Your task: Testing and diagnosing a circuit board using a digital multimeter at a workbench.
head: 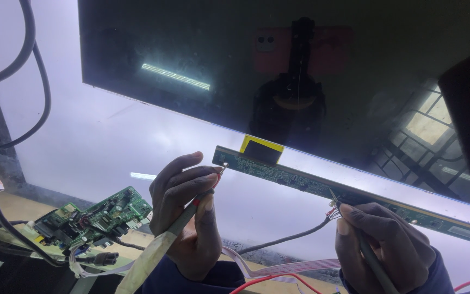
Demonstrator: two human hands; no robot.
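Backlit white panel [110, 136] behind; left hand [186, 212] fingers closed on a taped probe [161, 239], right hand [387, 247] gripping another probe [373, 261], both tips touching the long green circuit strip [311, 182] just above the fingertips.

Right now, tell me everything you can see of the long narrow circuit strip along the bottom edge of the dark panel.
The long narrow circuit strip is a slim dark green board dotted with tiny components, slanting down to the right beneath the dark panel. A yellow-edged flex tab joins it to the panel. The left hand touches a probe tip to its left end; the right hand presses another probe near a small wire connector at mid-length.
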